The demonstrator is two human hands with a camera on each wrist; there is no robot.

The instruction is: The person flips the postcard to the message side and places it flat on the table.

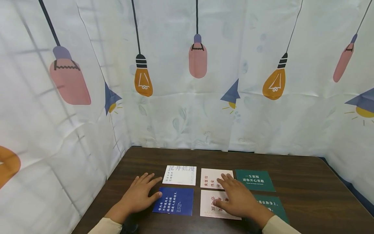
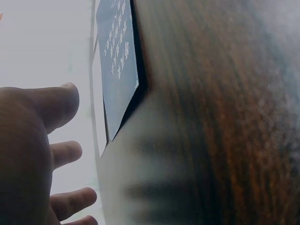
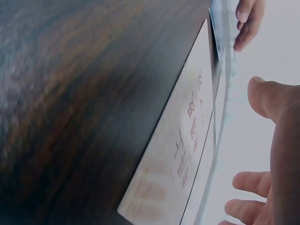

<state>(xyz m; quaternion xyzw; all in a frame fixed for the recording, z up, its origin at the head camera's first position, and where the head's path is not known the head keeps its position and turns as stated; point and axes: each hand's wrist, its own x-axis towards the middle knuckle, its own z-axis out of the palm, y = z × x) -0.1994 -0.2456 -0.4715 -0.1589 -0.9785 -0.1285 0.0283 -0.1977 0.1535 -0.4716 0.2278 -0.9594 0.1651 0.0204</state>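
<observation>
My left hand [image 1: 141, 194], fingers spread, hovers at the left edge of a blue card [image 1: 178, 203] with white writing; nothing is in its grasp. In the left wrist view its thumb [image 2: 56, 105] stands apart from the blue card [image 2: 117, 61]. Over a pale pink card [image 1: 208, 208] with red writing is my right hand [image 1: 238, 200], also spread and holding nothing. It partly hides that card, the pink card [image 1: 208, 178] behind it and a green card [image 1: 274, 206]. In the right wrist view the fingers [image 3: 253, 183] are raised above the pink card [image 3: 164, 173].
A white card [image 1: 179, 177] lies behind the blue one, and another green card [image 1: 255, 180] is at the back right. The cards form two rows on a dark wooden table [image 1: 315, 185]. White curtains [image 1: 175, 123] printed with lamps hang around the table.
</observation>
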